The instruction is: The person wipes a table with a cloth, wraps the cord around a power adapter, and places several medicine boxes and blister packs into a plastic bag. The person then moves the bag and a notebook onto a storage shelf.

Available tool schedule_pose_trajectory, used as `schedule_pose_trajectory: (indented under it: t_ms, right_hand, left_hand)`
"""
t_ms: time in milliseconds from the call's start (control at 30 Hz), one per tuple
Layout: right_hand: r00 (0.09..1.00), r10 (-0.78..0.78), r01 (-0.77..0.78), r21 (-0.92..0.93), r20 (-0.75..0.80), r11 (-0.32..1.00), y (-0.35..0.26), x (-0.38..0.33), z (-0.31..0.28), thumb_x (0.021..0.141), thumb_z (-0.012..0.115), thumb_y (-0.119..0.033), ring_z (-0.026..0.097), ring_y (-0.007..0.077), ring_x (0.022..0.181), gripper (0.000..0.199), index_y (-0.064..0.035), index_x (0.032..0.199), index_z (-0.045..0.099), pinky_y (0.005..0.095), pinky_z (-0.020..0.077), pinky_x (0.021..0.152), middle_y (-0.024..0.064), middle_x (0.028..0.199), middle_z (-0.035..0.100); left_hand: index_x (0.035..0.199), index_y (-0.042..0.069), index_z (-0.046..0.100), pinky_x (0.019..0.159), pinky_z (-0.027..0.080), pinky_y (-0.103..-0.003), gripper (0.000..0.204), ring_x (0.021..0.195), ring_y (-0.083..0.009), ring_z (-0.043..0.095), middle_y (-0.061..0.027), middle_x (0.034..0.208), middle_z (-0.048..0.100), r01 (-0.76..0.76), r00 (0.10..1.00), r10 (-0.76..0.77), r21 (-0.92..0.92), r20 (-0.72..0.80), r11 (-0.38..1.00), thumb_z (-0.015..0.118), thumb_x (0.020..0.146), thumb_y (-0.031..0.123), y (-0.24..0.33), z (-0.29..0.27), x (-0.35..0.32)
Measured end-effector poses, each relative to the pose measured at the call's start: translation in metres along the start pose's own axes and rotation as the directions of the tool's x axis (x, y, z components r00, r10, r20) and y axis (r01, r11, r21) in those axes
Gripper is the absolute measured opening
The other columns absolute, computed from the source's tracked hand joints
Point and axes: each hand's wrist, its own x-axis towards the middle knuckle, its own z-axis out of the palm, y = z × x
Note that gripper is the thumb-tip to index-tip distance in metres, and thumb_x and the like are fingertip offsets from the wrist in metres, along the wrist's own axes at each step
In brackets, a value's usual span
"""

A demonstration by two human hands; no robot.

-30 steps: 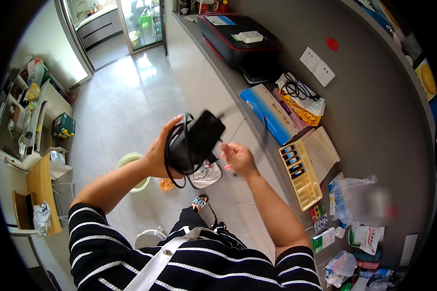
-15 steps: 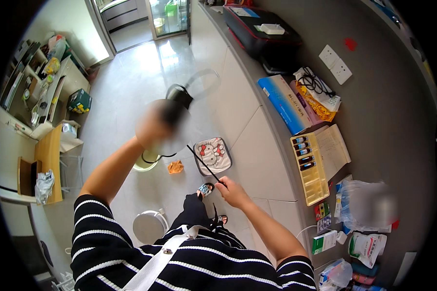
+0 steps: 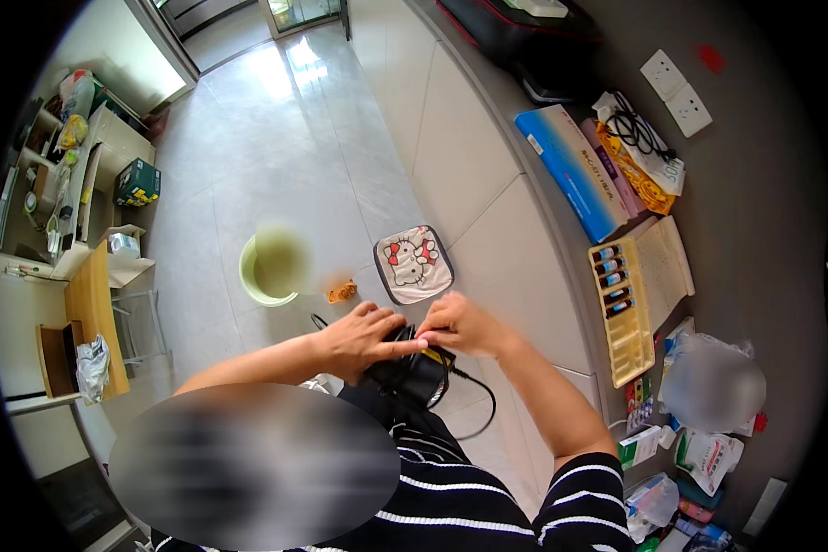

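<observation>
Black device [image 3: 405,373] is steadied in the clenched left hand [image 3: 363,336] while its cord [image 3: 474,391] is pinched at three o'clock by right hand [image 3: 460,324] fingers.

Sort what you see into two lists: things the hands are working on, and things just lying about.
In hand:
left hand and right hand, both on the black boxy device
its black cord

Lying about:
pale green round bowl
white square cartoon-print pad
long blue box
yellow tray of small bottles
</observation>
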Motion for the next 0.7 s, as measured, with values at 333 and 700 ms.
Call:
schedule_pose_trajectory:
  t_ms: [333, 700]
  right_hand:
    - [0.513, 0.849, 0.256, 0.967, -0.127, -0.010, 0.172, 0.033, 0.061, 0.091, 0.059, -0.038, 0.057, 0.0161, 0.098, 0.044, -0.0136, 0.127, 0.051, 0.0387, 0.0436, 0.088, 0.0033, 0.110, 0.061]
    - [0.262, 0.946, -0.349, 0.933, 0.188, -0.089, 0.318, 0.015, 0.233, 0.094, 0.055, -0.034, 0.057, 0.0117, 0.092, 0.037, -0.0135, 0.126, 0.052, 0.0320, 0.0458, 0.081, 0.0027, 0.109, 0.061]
  left_hand:
    - [0.136, 0.024, 0.040, 0.093, 0.032, -0.045, 0.097, 0.115, -0.0349, 0.048, -0.0179, 0.124, 0.049, 0.429, 0.901, -0.381, -0.294, 0.207, 0.855, 0.081, 0.048, 0.029, -0.133, 0.098, -0.011]
    - [0.136, 0.027, 0.039, 0.096, 0.030, -0.045, 0.081, 0.114, -0.0357, 0.042, -0.0204, 0.123, 0.044, 0.493, 0.850, -0.527, 0.324, 0.020, 0.808, 0.070, 0.062, 0.013, -0.377, 0.332, 0.106]
